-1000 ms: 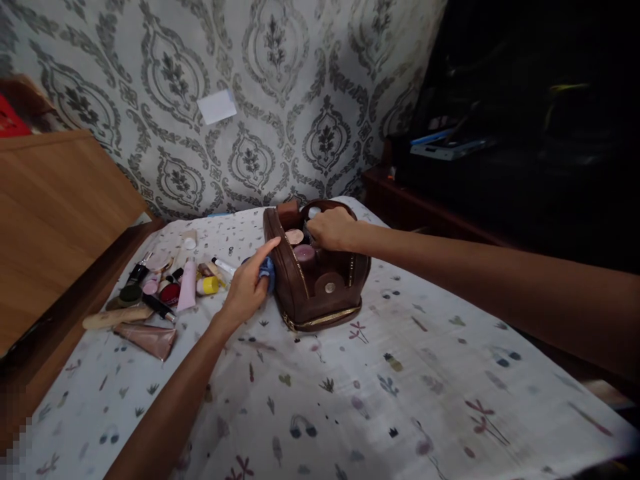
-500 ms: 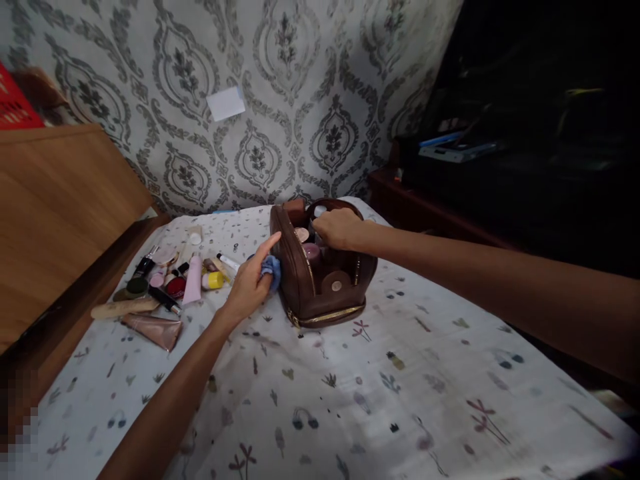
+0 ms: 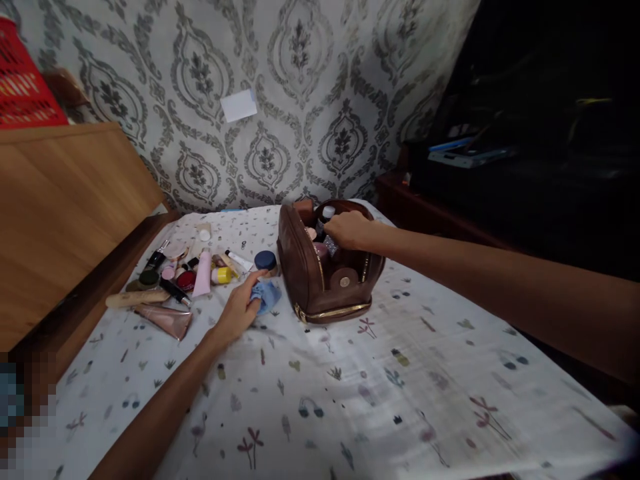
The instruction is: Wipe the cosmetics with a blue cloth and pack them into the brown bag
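Note:
A brown toiletry bag (image 3: 305,280) with gold zippers stands unzipped on the cloth-covered surface. My right hand (image 3: 353,230) reaches over its right side, fingers closed at a glittery silver item (image 3: 331,247) in the opening. A dark bottle with a white cap (image 3: 327,213) and a pinkish round item show beside those fingers. To the bag's left, my left hand (image 3: 240,307) has its fingers closed on a crumpled light-blue cloth (image 3: 265,297). Just behind that cloth sits a jar with a dark blue lid (image 3: 265,260).
Cosmetics lie in a loose group at the left, among them a pink tube (image 3: 203,273), a yellow-capped bottle (image 3: 221,275), a rose-coloured tube (image 3: 165,320) and a wooden brush-like piece (image 3: 135,298). A wooden panel (image 3: 75,200) borders the left. A dark screen (image 3: 540,133) stands right.
My left hand has moved left, away from the bag, with the blue cloth, uncovering the blue-lidded jar. My right hand has lifted slightly, and the silver item shows beneath it.

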{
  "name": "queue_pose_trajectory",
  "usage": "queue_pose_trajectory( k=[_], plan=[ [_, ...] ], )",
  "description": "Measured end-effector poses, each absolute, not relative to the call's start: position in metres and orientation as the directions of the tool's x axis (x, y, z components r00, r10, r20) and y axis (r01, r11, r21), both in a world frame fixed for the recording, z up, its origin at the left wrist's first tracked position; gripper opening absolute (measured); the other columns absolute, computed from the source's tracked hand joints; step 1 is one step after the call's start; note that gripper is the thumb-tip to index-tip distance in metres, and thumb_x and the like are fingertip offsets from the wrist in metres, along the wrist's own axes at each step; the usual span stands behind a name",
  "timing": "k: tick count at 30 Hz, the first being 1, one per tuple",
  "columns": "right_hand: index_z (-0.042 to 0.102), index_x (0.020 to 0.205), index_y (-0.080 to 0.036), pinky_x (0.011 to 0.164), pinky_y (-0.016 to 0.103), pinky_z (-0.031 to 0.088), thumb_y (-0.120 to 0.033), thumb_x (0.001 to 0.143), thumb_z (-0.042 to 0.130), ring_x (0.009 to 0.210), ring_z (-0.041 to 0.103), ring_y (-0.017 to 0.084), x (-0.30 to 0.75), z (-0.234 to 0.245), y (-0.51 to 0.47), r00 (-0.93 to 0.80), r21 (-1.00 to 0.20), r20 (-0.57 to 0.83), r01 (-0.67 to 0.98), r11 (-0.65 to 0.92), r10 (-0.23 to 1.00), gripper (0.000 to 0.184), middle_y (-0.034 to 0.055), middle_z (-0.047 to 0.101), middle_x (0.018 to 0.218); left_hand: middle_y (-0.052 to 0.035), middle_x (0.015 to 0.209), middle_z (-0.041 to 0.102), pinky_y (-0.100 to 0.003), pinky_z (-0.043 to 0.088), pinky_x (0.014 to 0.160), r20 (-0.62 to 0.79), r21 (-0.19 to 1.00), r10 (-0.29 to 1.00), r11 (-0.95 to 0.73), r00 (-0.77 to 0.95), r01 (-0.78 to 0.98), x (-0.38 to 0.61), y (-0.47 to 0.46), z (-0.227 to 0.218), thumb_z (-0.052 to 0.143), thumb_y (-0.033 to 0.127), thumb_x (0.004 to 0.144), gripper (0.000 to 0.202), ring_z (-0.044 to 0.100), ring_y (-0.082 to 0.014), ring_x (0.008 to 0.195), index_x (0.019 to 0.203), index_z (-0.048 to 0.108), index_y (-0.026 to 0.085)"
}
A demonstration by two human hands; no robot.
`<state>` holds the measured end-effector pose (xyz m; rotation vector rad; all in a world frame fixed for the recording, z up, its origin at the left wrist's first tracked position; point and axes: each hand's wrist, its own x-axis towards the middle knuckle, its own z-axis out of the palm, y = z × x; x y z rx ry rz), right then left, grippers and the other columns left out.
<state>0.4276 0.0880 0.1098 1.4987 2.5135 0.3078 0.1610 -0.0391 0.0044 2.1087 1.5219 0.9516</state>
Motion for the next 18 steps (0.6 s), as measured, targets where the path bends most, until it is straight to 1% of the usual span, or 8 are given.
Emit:
queue_pose_trajectory(
  k=[4,7,11,13,14,16,17,18],
  plan=[
    [0.07,0.12,-0.009,0.09,0.037,0.052,-0.009,0.092,0.05,0.112,0.068,0.029,0.428,0.111,0.084,-0.474,0.3,-0.079,0.828,0.475,0.877,0.035,0.0229,0.072,0.114,-0.0071,0.107,0.068,-0.036,0.047,0.089,0.271,0.653,0.942,-0.333,0.2,0.681,0.154,-0.047,-0.002,0.046,0.011,0.075,0.063,0.062,-0.0233,0.093,0.137,0.052,0.015],
    [0.07,0.121,-0.01,0.089,0.037,0.053,-0.009,0.092,0.048,0.112,0.068,0.031,0.427,0.115,0.08,-0.472,0.311,-0.076,0.825,0.471,0.878,0.036,0.0227,0.071,0.116,-0.0069,0.111,0.07,-0.037,0.047,0.092,0.244,0.679,0.954,-0.298,0.176,0.671,0.152,-0.048,-0.007,0.045,0.011,0.075,0.059,0.064,-0.0238,0.096,0.134,0.054,0.016],
    [0.07,0.119,-0.012,0.086,0.035,0.052,-0.014,0.095,0.048,0.111,0.068,0.03,0.428,0.123,0.075,-0.469,0.31,-0.064,0.83,0.464,0.881,0.033,0.0204,0.071,0.115,-0.0075,0.117,0.07,-0.037,0.048,0.096,0.306,0.687,0.94,-0.329,0.152,0.648,0.151,-0.047,-0.016,0.045,0.01,0.074,0.054,0.064,-0.0245,0.104,0.126,0.059,0.016],
    [0.07,0.118,-0.012,0.084,0.036,0.053,-0.02,0.096,0.05,0.109,0.068,0.031,0.426,0.129,0.069,-0.473,0.28,0.005,0.847,0.453,0.881,0.031,0.0196,0.071,0.116,-0.0082,0.119,0.07,-0.039,0.047,0.098,0.333,0.678,0.929,-0.356,0.162,0.643,0.151,-0.047,-0.019,0.045,0.01,0.074,0.053,0.064,-0.0252,0.107,0.124,0.06,0.016],
    [0.07,0.118,-0.013,0.082,0.037,0.053,-0.023,0.096,0.05,0.108,0.069,0.032,0.425,0.133,0.062,-0.473,0.241,0.074,0.863,0.444,0.878,0.031,0.0189,0.072,0.116,-0.0083,0.12,0.07,-0.039,0.048,0.099,0.34,0.672,0.925,-0.365,0.17,0.644,0.151,-0.047,-0.02,0.045,0.01,0.074,0.053,0.064,-0.0254,0.108,0.124,0.06,0.016],
    [0.071,0.115,-0.015,0.078,0.038,0.054,-0.027,0.097,0.05,0.1,0.07,0.031,0.42,0.141,0.039,-0.463,0.079,0.267,0.884,0.46,0.845,0.03,0.016,0.073,0.113,-0.0085,0.122,0.07,-0.04,0.048,0.1,0.347,0.654,0.919,-0.381,0.188,0.654,0.15,-0.048,-0.022,0.046,0.01,0.074,0.053,0.064,-0.0255,0.109,0.124,0.06,0.017],
    [0.072,0.112,-0.015,0.078,0.037,0.054,-0.028,0.098,0.049,0.095,0.071,0.028,0.418,0.143,0.023,-0.453,-0.049,0.39,0.859,0.509,0.802,0.03,0.014,0.074,0.109,-0.0087,0.123,0.069,-0.041,0.048,0.101,0.35,0.639,0.915,-0.391,0.202,0.662,0.15,-0.048,-0.023,0.046,0.01,0.074,0.053,0.064,-0.0257,0.111,0.124,0.06,0.017],
    [0.074,0.105,-0.016,0.074,0.035,0.055,-0.03,0.098,0.05,0.086,0.071,0.025,0.417,0.143,0.004,-0.445,-0.202,0.48,0.783,0.589,0.756,0.028,0.0113,0.076,0.1,-0.0088,0.124,0.069,-0.041,0.048,0.102,0.356,0.622,0.909,-0.405,0.218,0.67,0.15,-0.049,-0.023,0.047,0.009,0.073,0.054,0.064,-0.0258,0.112,0.124,0.06,0.018]
  ],
)
